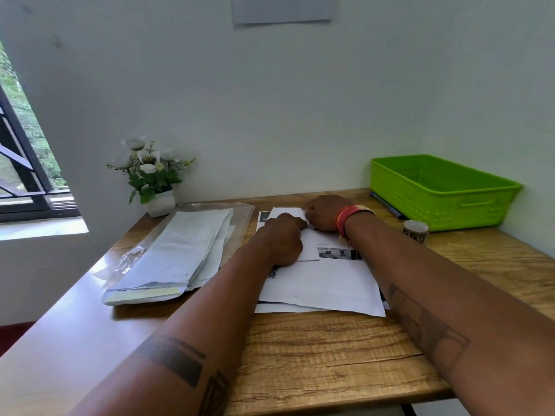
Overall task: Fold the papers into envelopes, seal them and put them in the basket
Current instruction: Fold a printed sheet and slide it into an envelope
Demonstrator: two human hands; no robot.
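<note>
A person's left hand (282, 238) and right hand (322, 213) are pressing down on a white printed sheet of paper (324, 280), partly folded at its far end, lying atop more sheets on the wooden worktop (315, 355). Both hands' fingers are curling at the fold; whether they are pinching it cannot be told. A stack of white envelopes in clear plastic (180, 253) is lying to the left, and the green plastic basket (441, 190) is sitting at the far right corner.

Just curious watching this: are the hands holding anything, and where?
Both hands, left hand and right hand, press down the folded white paper sheet near its far edge; an actual grip cannot be told.
</note>
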